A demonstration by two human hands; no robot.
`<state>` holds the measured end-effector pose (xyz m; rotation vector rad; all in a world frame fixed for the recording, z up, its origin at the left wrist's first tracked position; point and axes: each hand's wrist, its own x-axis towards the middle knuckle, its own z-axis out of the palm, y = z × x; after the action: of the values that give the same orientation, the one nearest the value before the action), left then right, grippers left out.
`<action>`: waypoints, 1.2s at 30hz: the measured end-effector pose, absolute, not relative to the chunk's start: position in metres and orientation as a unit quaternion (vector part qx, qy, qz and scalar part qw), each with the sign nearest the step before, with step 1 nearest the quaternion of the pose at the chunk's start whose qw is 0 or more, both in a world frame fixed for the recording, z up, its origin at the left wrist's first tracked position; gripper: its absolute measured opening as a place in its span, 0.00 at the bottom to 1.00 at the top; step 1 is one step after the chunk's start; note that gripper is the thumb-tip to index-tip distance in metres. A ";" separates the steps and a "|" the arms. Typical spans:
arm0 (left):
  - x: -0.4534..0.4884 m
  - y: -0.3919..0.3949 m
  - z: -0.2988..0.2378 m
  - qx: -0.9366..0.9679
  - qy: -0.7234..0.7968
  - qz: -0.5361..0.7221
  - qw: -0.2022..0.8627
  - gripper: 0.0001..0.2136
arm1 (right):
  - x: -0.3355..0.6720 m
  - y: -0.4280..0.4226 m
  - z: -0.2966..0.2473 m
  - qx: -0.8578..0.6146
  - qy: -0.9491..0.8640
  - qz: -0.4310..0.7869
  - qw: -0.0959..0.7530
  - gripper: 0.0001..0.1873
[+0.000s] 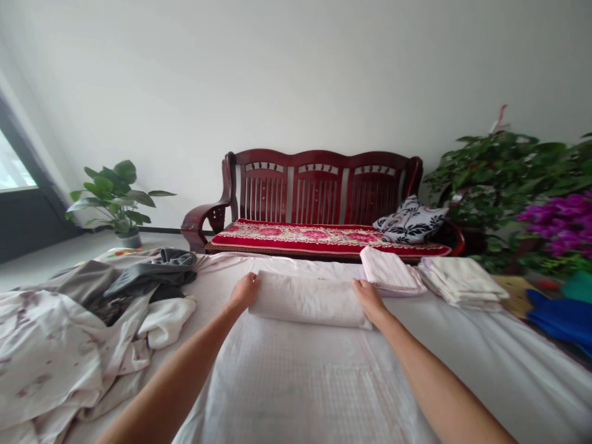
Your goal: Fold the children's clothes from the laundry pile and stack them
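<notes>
A pale, finely checked cloth lies spread in front of me, with a pocket-like rectangle on its near part. Its far end is doubled over into a flat band. At the band's left end my left hand is closed, thumb and fingers pinching the edge. My right hand grips the band's other end the same way. Just beyond my right hand sits a folded pinkish-white cloth. To its right is a stack of folded patterned cloths.
Loose clothes lie heaped at left, among them a white printed garment and grey ones. A pale sheet covers the surface. Blue fabric lies far right. Behind stand a wooden sofa, a potted plant and leafy plants.
</notes>
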<state>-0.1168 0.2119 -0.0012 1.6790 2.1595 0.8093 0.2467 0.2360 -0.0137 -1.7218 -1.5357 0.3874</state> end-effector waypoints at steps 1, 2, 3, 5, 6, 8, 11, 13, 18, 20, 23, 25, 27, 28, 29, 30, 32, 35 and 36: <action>-0.118 0.212 -0.004 0.584 0.751 0.270 0.148 0.12 | 0.248 0.236 -0.015 -0.681 -0.610 0.155 0.374 0.21; -0.119 0.212 -0.006 0.587 0.752 0.261 0.151 0.14 | 0.248 0.236 -0.016 -0.683 -0.617 0.156 0.358 0.20; -0.119 0.210 -0.008 0.589 0.752 0.253 0.153 0.17 | 0.249 0.234 -0.017 -0.684 -0.624 0.155 0.344 0.18; -0.119 0.205 -0.010 0.593 0.752 0.246 0.150 0.21 | 0.250 0.231 -0.016 -0.686 -0.636 0.147 0.321 0.15; -0.118 0.203 -0.010 0.595 0.751 0.245 0.147 0.23 | 0.250 0.230 -0.015 -0.687 -0.641 0.140 0.312 0.16; -0.115 0.200 -0.009 0.598 0.750 0.244 0.141 0.24 | 0.249 0.231 -0.013 -0.688 -0.650 0.125 0.298 0.19; -0.110 0.196 -0.006 0.594 0.758 0.236 0.129 0.24 | 0.245 0.233 -0.011 -0.691 -0.659 0.106 0.277 0.22; -0.107 0.193 -0.003 0.588 0.768 0.225 0.121 0.24 | 0.244 0.231 -0.011 -0.698 -0.662 0.094 0.258 0.23; -0.099 0.180 0.009 0.605 0.780 0.158 0.037 0.24 | 0.239 0.213 0.000 -0.720 -0.660 0.046 0.210 0.24; -0.088 0.177 0.013 0.645 0.743 0.174 -0.038 0.24 | 0.226 0.205 0.010 -0.711 -0.674 -0.014 0.203 0.26; -0.062 0.178 0.012 0.727 0.647 0.216 -0.073 0.22 | 0.184 0.196 0.019 -0.636 -0.735 -0.043 0.231 0.28; -0.043 0.181 0.005 0.766 0.605 0.210 -0.054 0.22 | 0.148 0.192 0.015 -0.569 -0.788 -0.006 0.237 0.29; -0.030 0.184 -0.003 0.789 0.589 0.171 -0.033 0.24 | 0.119 0.190 0.005 -0.485 -0.849 0.018 0.210 0.29; -0.027 0.185 -0.007 0.797 0.586 0.143 -0.024 0.25 | 0.109 0.189 0.000 -0.461 -0.867 0.024 0.189 0.28; -0.026 0.185 -0.010 0.802 0.586 0.118 -0.018 0.26 | 0.104 0.190 -0.005 -0.455 -0.874 0.028 0.168 0.27; -0.027 0.186 -0.013 0.802 0.589 0.101 -0.015 0.26 | 0.104 0.190 -0.009 -0.463 -0.873 0.030 0.152 0.27; -0.033 0.187 -0.015 0.793 0.602 0.089 -0.018 0.24 | 0.115 0.193 -0.014 -0.504 -0.853 0.030 0.132 0.28; -0.047 0.188 -0.015 0.779 0.620 0.088 -0.024 0.25 | 0.146 0.199 -0.014 -0.561 -0.820 0.017 0.112 0.32; -0.051 0.188 -0.014 0.776 0.625 0.085 -0.024 0.25 | 0.156 0.201 -0.014 -0.573 -0.813 0.008 0.106 0.32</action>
<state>-0.0511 0.1878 -0.0141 2.4750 1.9937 0.2698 0.1565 0.2005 -0.0139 -1.6879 -2.3951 0.0237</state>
